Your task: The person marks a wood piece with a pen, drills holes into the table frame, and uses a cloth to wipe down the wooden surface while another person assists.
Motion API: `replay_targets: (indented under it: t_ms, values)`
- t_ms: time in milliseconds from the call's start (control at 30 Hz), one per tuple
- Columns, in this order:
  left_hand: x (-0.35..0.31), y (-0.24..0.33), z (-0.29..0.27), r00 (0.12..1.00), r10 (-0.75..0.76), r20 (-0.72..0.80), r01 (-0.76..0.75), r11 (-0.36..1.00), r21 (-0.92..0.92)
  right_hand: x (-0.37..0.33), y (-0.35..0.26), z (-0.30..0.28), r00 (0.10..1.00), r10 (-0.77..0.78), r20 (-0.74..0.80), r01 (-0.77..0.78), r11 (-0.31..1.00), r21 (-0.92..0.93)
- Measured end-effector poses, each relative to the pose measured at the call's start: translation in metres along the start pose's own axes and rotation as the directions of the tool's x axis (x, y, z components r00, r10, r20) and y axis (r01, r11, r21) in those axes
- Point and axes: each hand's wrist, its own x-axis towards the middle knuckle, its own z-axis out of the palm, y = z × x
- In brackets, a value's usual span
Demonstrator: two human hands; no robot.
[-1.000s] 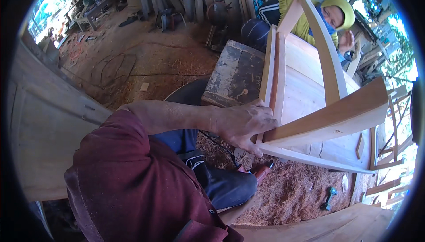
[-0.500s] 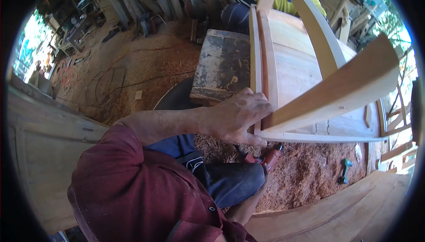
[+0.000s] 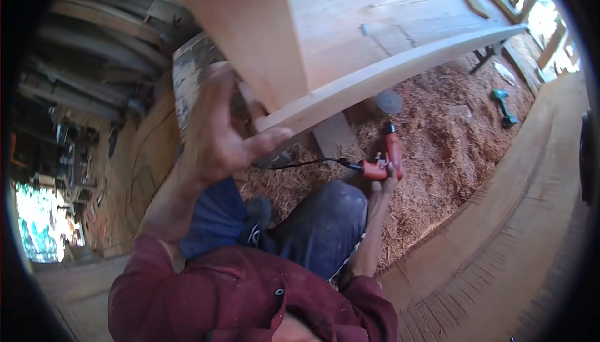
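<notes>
A pale wooden frame (image 3: 387,64) with a broad panel (image 3: 369,14) stretches across the upper middle. Its wide upright board (image 3: 250,26) rises from the near corner. My left hand (image 3: 215,132) grips that corner, with the thumb along the rail's edge and the other fingers partly hidden behind the wood. Below the rail, my right hand (image 3: 386,181) is closed around a red corded drill (image 3: 392,148), its black chuck pointing away from me. A grey round disc (image 3: 389,101) shows just beyond the chuck; whether they are joined, I cannot tell.
Wood shavings (image 3: 431,148) cover the ground under the frame. A green cordless drill (image 3: 504,108) lies on them at the right. Long planks (image 3: 500,229) curve along the lower right. A paint-worn support (image 3: 187,76) stands behind my left hand, with stacked timber (image 3: 81,54) farther left.
My view has swung, so the frame appears higher and closer. The red drill, partly hidden behind my knee before, now shows plainly in my right hand. My left hand remains at the corner.
</notes>
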Motion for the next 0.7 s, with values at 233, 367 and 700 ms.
replay_targets:
  t_ms: [233, 367, 700]
  values:
    - [0.061, 0.097, 0.050, 0.804, 0.585, 0.107, -0.580, 0.730, 0.361, -0.072, -0.031, 0.023, 0.951, -0.139, 0.276, 0.074, 0.970, 0.233]
    - [0.178, 0.102, 0.083, 0.839, -0.098, 0.535, -0.303, 0.733, 0.609, -0.102, -0.044, 0.083, 0.877, -0.260, 0.403, 0.136, 0.941, 0.310]
    - [0.225, 0.032, 0.141, 0.866, -0.379, 0.327, 0.053, 0.719, 0.693, -0.083, -0.089, 0.139, 0.641, -0.470, 0.607, 0.192, 0.864, 0.466]
